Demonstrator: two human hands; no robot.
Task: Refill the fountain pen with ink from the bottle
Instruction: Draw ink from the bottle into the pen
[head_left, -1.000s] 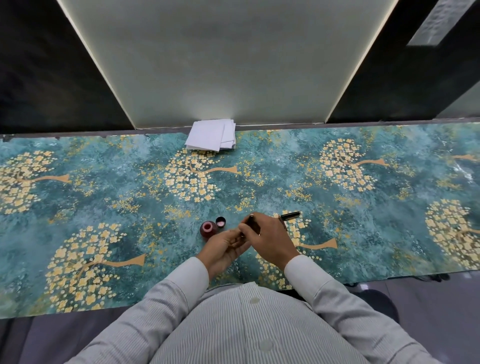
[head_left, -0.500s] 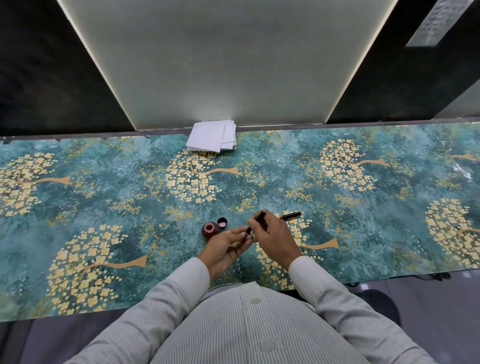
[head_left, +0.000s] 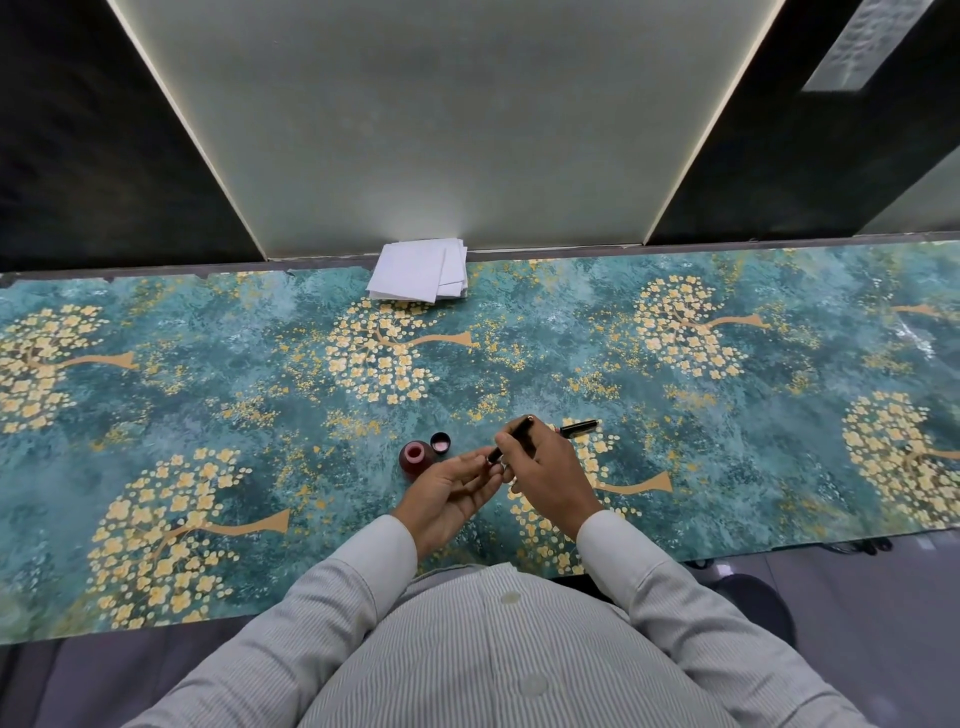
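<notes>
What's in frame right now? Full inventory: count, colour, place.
small round dark red ink bottle: 1, dark red, open, on the cloth left of the hands
round black bottle cap: 1, black with pinkish inside, lying just behind the bottle to its right
slim black fountain pen: 1, black, held tilted in the right hand
black pen part: 1, black, on the cloth behind the right hand
stack of white paper sheets: 1 stack, white, far edge of the cloth
teal cloth with golden tree print: 1, covers the table
hands: left hand palm up, touching the pen's lower end; right hand grips the pen
</notes>
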